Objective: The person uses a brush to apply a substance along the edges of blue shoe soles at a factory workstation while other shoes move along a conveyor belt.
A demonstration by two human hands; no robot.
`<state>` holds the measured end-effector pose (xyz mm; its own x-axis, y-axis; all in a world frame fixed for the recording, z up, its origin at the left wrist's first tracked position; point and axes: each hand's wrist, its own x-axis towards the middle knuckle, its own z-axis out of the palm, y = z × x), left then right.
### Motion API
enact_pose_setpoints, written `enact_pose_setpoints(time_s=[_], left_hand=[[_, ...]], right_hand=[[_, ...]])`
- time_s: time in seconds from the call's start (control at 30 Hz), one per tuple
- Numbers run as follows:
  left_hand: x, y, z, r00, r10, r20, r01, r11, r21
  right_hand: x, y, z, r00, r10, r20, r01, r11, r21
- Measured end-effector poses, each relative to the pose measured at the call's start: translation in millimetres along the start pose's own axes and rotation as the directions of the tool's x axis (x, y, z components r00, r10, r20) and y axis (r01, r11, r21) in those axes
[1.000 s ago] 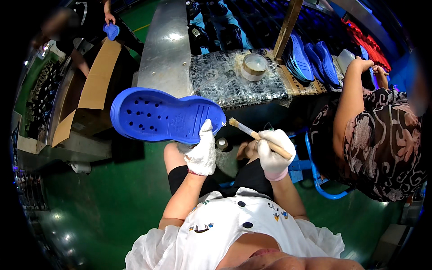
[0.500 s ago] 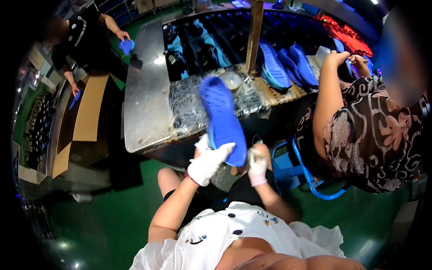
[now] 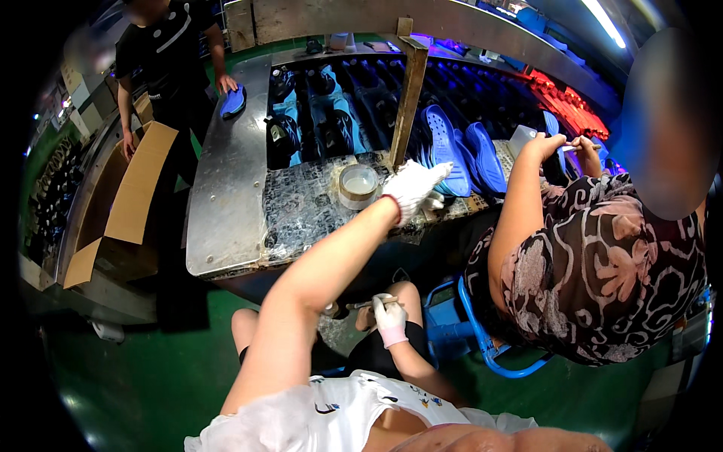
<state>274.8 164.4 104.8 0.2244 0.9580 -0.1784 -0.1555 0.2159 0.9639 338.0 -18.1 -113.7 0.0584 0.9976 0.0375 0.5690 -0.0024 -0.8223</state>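
Observation:
My left hand (image 3: 416, 190), in a white knit glove, reaches across to the table's near edge. Its thumb lies over the lower end of a blue shoe sole (image 3: 443, 139) dotted with small holes, and the other fingers curl below the edge. That sole leans among further blue soles (image 3: 486, 160). Low over my lap, my right hand (image 3: 390, 320), also gloved, is closed round a thin stick-handled brush (image 3: 363, 305); its tip is hard to make out. A round tub (image 3: 358, 186) with pale contents stands on the table left of my left hand.
A wooden post (image 3: 409, 102) rises behind my left hand. Dark and light-blue shoe parts (image 3: 331, 113) fill the surface beyond. Close on my right, a co-worker (image 3: 595, 264) sits on a blue chair (image 3: 489, 358). Another person stands far left by an open carton (image 3: 143, 184), touching a blue sole (image 3: 233, 102).
My left hand has carried the blue sole from above my lap to the soles at the right. The far-left person has set a blue piece onto the metal tabletop.

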Motion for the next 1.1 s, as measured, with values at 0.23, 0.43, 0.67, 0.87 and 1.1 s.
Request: enact_pose_setpoints(time_s=[0.23, 0.43, 0.67, 0.87, 1.1], left_hand=[[-123, -3, -105, 0.876, 0.3, -0.377, -0.244, 0.951, 0.191], [-193, -38, -256, 0.56, 0.204, -0.803, 0.065, 0.955, 0.288], [-200, -84, -275, 0.45, 0.629, -0.634, 0.237, 0.601, 0.764], [-210, -88, -278, 0.425, 0.695, -0.58, 0.201, 0.553, 0.809], [-212, -81, -269, 0.443, 0.68, -0.584, 0.161, 0.58, 0.798]], right_hand=[[-1, 15, 2, 0.999, -0.037, 0.029, 0.034, 0.992, 0.121], [10, -42, -34, 0.982, -0.091, -0.165, 0.18, 0.712, 0.679], [138, -169, -93, 0.8, -0.536, -0.27, 0.599, 0.74, 0.304], [177, -209, -72, 0.825, -0.564, 0.016, 0.552, 0.801, -0.229], [185, -212, -67, 0.779, -0.627, 0.009, 0.594, 0.733, -0.332]])
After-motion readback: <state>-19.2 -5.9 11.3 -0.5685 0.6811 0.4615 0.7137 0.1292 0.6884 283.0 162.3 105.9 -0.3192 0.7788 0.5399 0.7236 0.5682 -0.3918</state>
